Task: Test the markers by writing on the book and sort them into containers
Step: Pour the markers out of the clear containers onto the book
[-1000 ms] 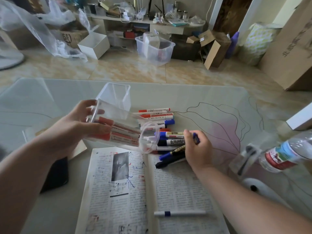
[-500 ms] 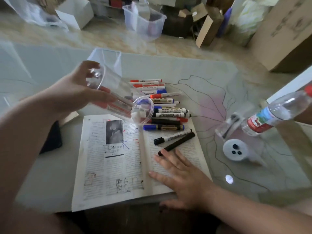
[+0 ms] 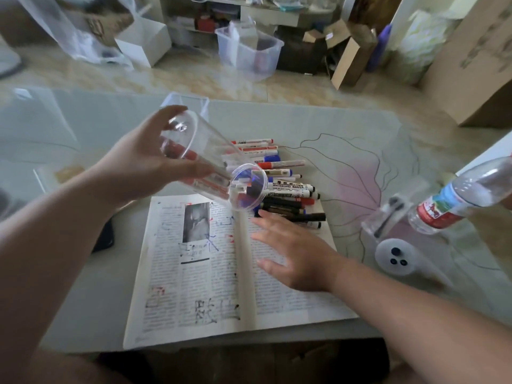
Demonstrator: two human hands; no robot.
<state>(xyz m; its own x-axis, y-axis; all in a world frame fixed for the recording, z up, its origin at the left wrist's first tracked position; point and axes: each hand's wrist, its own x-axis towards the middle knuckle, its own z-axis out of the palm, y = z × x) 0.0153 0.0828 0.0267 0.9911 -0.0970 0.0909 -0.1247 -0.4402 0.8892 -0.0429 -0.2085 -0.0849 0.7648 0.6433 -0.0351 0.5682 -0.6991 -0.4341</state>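
Note:
My left hand (image 3: 138, 164) grips a clear plastic cup (image 3: 210, 164), tipped on its side with its mouth toward the marker pile (image 3: 282, 184). Red markers lie inside the cup. The pile of red, blue and black markers lies at the top of the open book (image 3: 219, 273). My right hand (image 3: 296, 250) rests flat, fingers spread, on the book's right page, fingertips close to the nearest black markers. A clear square container (image 3: 191, 102) stands behind the cup.
At the right stand a plastic water bottle (image 3: 454, 200), a small clear holder (image 3: 388, 217) and a white round lid (image 3: 396, 256). A dark object (image 3: 104, 236) lies left of the book. Boxes and a clear bin sit on the floor beyond the glass table (image 3: 346, 128).
My right hand left the marker pile, dropped onto the right page, then slid up toward the markers. The cup stays tipped in my left hand; the view shifted.

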